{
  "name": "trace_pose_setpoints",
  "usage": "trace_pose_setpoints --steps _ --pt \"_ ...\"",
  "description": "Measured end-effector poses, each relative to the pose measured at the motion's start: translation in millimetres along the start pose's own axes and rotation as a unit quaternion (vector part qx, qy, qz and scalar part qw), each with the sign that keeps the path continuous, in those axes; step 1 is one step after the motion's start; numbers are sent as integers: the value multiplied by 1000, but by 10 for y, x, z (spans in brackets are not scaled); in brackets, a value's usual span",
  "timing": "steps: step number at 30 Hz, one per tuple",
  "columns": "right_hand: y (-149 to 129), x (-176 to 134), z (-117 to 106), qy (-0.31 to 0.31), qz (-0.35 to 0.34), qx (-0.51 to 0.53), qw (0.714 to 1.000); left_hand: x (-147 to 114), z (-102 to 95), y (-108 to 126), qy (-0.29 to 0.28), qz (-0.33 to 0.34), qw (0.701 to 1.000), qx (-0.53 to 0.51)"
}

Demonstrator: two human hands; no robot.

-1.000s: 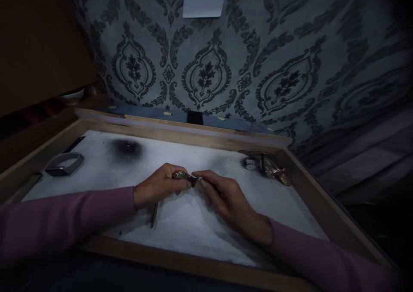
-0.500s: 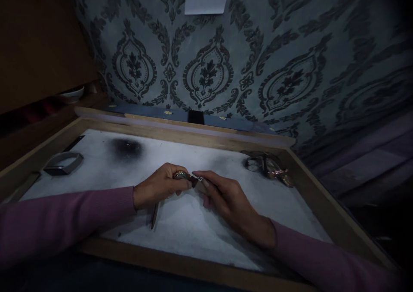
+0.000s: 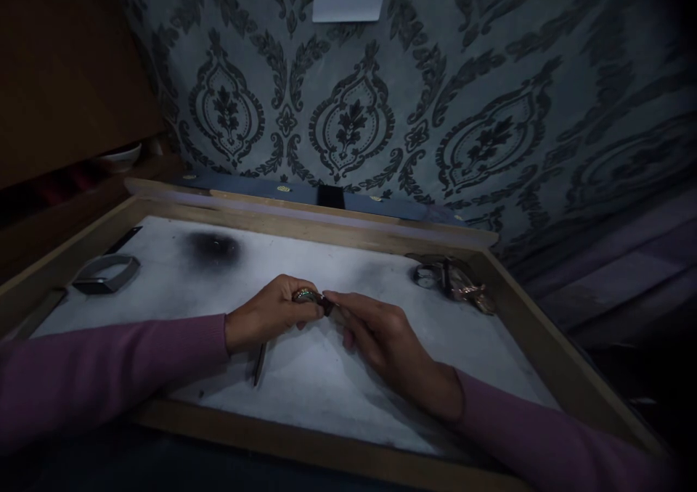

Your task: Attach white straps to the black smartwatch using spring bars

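In the middle of the tray, my left hand [image 3: 277, 305] is closed around a wristwatch [image 3: 306, 295] with a shiny gold and greenish rim. A short dark reddish piece [image 3: 327, 305], perhaps part of its strap, sticks out on the right of the watch. My right hand [image 3: 384, 332] meets it there, thumb and fingers pressed together at the dark piece. What the right fingers grip is hidden by them and the dim light. Below my left hand, a thin dark strip or tool [image 3: 260, 365] lies partly covered on the white surface.
A wooden-rimmed tray [image 3: 348, 445] with a white bottom surrounds the hands. At its left lies a grey metal-band watch [image 3: 106, 274]. Several watches [image 3: 451, 281] are heaped in the back right corner. A patterned wall [image 3: 348, 115] rises behind, and a wooden cabinet [image 3: 70, 71] stands left.
My right fingers have straightened and closed over the dark piece, so the small silvery part seen between them before is now mostly covered. My left hand and the watch stay in place.
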State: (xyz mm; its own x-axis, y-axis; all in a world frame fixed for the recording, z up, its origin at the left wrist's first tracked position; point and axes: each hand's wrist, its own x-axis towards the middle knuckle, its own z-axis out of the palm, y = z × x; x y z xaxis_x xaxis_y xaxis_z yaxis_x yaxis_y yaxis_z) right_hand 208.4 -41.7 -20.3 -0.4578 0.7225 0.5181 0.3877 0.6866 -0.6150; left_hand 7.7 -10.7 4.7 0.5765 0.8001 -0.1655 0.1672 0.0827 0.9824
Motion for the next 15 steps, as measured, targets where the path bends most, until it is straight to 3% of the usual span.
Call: trace_pose_setpoints --steps 8,15 --pt "-10 4 11 -17 11 -4 1000 3 10 -8 8 7 1000 9" --pt "-35 40 12 -26 83 17 996 12 14 13 17 1 1000 0"
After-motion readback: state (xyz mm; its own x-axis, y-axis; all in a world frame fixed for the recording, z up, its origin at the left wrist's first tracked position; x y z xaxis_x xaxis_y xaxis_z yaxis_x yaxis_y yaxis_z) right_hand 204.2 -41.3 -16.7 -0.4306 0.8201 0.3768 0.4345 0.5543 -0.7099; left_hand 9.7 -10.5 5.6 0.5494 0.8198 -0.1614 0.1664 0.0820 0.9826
